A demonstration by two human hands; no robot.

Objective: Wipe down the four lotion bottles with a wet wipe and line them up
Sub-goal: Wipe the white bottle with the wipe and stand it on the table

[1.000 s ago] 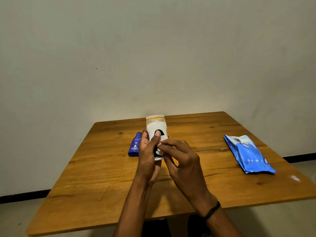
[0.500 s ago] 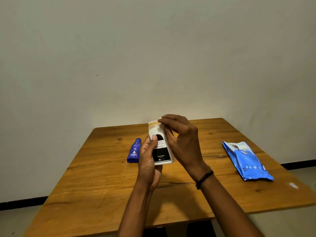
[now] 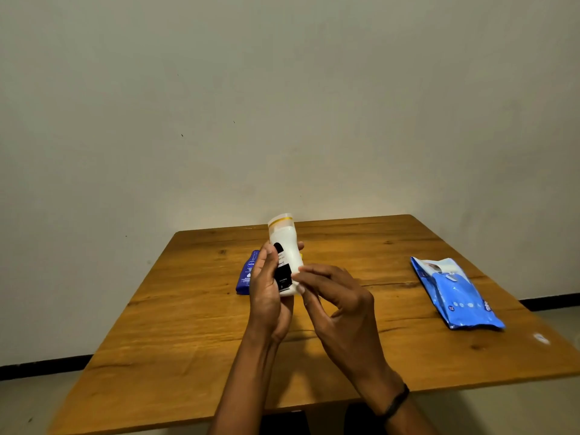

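My left hand grips a white lotion bottle with a yellow band near its cap, held tilted above the table's middle. The fingertips of my right hand pinch a small white wet wipe against the bottle's lower end; most of the wipe is hidden by the fingers. A dark blue lotion bottle lies on the table just behind and left of my left hand. A sliver of yellow shows behind the white bottle; I cannot tell what it belongs to.
A blue pack of wet wipes lies on the right side of the wooden table. A small white scrap sits near the right edge. A plain wall stands behind the table.
My right hand has slid from the bottle's cap end down to its lower end. The bottle has tilted a little in my left hand.
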